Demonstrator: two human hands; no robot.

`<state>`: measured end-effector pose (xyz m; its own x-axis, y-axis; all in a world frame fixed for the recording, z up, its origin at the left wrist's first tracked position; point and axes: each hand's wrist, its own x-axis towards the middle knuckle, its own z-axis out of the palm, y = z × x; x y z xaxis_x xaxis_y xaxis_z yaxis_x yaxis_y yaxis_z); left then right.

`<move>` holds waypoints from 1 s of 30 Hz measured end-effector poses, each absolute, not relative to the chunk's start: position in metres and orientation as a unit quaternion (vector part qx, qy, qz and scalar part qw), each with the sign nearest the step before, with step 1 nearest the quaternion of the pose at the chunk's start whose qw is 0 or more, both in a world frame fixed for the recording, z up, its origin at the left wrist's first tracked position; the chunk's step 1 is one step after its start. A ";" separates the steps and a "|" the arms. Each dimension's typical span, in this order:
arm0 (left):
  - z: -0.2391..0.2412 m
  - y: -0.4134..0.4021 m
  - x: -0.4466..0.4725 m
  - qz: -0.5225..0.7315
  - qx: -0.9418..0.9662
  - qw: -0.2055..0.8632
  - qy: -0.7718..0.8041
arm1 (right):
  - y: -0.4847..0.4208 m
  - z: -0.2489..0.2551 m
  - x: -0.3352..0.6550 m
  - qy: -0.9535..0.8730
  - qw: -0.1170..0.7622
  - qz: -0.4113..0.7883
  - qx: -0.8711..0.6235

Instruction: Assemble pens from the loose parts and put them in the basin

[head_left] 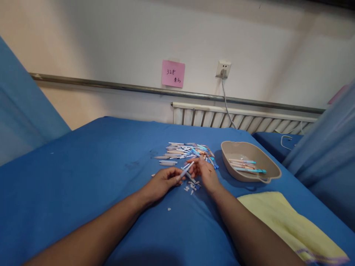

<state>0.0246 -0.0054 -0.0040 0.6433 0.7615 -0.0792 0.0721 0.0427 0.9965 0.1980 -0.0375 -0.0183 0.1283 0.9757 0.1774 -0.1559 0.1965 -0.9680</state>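
Note:
My left hand (163, 181) rests on the blue cloth with its fingers pinched on the lower end of a thin white pen part (186, 170). My right hand (204, 170) closes its fingertips on the upper end of the same piece. Just beyond the hands lies a pile of pens and pen parts (185, 151) in blue, white and peach. Small white bits (191, 187) are scattered on the cloth under the hands.
A beige tray (266, 162) at the right holds several finished pens (245, 166). A yellow towel (291, 225) lies at the near right. The blue-covered table (83, 177) meets a wall with a radiator (244, 120), a socket and a pink note (173, 74).

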 end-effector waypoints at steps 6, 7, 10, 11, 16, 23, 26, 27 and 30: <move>-0.003 0.004 0.021 0.298 0.535 0.700 0.367 | -0.025 -0.021 0.223 -0.425 0.650 0.384 -0.499; -0.003 0.006 0.021 0.307 0.520 0.707 0.368 | -0.023 -0.023 0.226 -0.427 0.645 0.373 -0.512; -0.001 0.009 0.018 0.332 0.483 0.727 0.358 | -0.018 -0.030 0.233 -0.433 0.622 0.359 -0.544; 0.000 0.010 0.018 0.339 0.472 0.731 0.358 | -0.017 -0.033 0.235 -0.440 0.610 0.356 -0.554; 0.002 0.010 0.017 0.359 0.447 0.734 0.365 | -0.019 -0.040 0.243 -0.554 0.472 0.269 -0.631; 0.004 0.008 0.018 0.367 0.442 0.731 0.367 | -0.033 -0.030 0.230 -0.668 0.316 0.167 -0.653; 0.004 0.008 0.018 0.376 0.439 0.729 0.366 | -0.037 -0.027 0.223 -0.690 0.293 0.157 -0.643; 0.004 0.009 0.018 0.379 0.436 0.729 0.368 | -0.037 -0.026 0.221 -0.693 0.290 0.156 -0.642; 0.002 0.009 0.018 0.381 0.434 0.728 0.370 | -0.039 -0.025 0.216 -0.697 0.277 0.155 -0.643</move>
